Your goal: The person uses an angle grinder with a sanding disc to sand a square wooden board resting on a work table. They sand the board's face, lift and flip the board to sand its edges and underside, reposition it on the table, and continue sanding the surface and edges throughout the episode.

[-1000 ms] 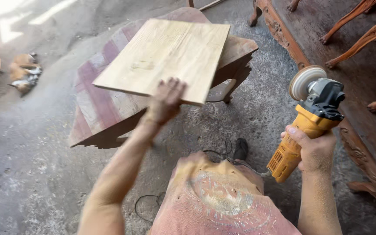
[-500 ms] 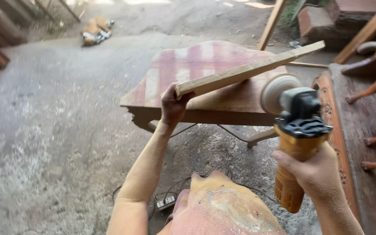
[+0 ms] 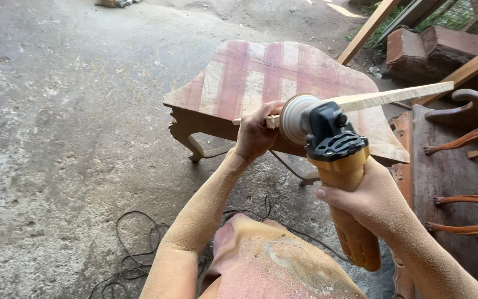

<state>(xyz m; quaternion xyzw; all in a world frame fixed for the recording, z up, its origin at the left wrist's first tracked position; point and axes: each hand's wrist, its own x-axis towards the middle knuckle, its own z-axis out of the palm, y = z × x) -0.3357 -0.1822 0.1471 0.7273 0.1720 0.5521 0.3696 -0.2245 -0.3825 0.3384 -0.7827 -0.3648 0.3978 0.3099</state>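
A thin wooden board [image 3: 383,98] is held up on its edge by the left hand [image 3: 256,132], which is closed around the near left end of it. The board is seen almost edge-on, as a pale strip. Its long axis runs from the left hand away to the right and slightly upward, over the reddish table top [image 3: 261,75] that stands behind and below it. Whether the board touches the table cannot be told from this view.

A yellow and black angle grinder [image 3: 338,177] is gripped by the right hand [image 3: 369,202], whose fingers are wrapped firmly around the yellow handle. The tool is held nearly upright, with the black head at the top. The round sanding disc [image 3: 293,119] is turned to the left and lies just beside the left hand, against the near end of the board or very close to it; true contact cannot be confirmed.

So the left hand is the nearer one to the board, being on it, while the right hand stays lower and closer to the body, reaching the board only through the disc. The free length of the board lies to the right of the disc.

A dark cable [image 3: 139,249] lies in loops on the dusty concrete floor [image 3: 56,138]. Carved wooden furniture parts [image 3: 466,138] are seen at the right edge.
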